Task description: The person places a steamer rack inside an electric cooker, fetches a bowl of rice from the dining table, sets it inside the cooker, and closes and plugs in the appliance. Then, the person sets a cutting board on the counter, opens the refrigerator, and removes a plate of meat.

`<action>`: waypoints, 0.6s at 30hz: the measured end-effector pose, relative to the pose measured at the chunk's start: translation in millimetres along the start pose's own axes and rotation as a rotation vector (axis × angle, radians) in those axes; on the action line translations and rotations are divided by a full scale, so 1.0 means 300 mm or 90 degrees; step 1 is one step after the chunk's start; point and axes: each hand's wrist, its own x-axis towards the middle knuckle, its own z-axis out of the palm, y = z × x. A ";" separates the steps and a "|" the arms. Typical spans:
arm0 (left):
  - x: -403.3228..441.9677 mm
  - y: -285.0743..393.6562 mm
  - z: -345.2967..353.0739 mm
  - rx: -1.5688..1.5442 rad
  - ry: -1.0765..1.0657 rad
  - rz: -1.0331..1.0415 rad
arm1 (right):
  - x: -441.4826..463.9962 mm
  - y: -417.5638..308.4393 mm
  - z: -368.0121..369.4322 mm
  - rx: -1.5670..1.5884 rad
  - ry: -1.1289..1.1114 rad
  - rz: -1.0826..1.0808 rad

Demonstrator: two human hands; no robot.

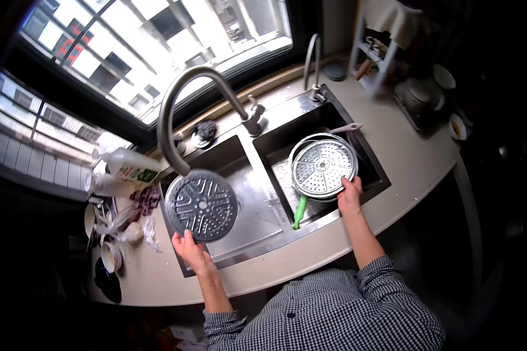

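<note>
My left hand (192, 254) grips the lower rim of a dark grey round steamer plate (204, 206), with slots and holes through it, tilted over the left sink basin (249, 219). The plate sits just below the spout of the large faucet (167, 126). In my right hand (350, 198) is the near edge of a shiny silver steamer plate (325, 168), its thumb on the rim. This plate is over the right basin (279, 151), above round metal ware that it mostly hides. A green handle (300, 212) and a pale handle (346, 127) stick out from beside it.
A smaller faucet (315, 64) stands behind the right basin. On the left counter are a large plastic bottle (129, 165), plastic bags (130, 231) and a white cup (110, 257). Ceramic ware (417, 93) and a rack (380, 55) stand at right. A barred window is behind the sink.
</note>
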 end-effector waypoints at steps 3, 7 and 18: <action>-0.044 0.054 0.001 -0.105 -0.031 -0.009 | 0.039 0.054 -0.006 -0.059 0.050 0.002; -0.066 0.054 -0.054 -0.158 -0.074 -0.053 | 0.030 -0.009 -0.011 -0.139 -0.019 0.039; -0.187 0.048 -0.230 -0.202 -0.039 -0.156 | -0.634 0.087 0.345 -0.611 -0.603 -0.225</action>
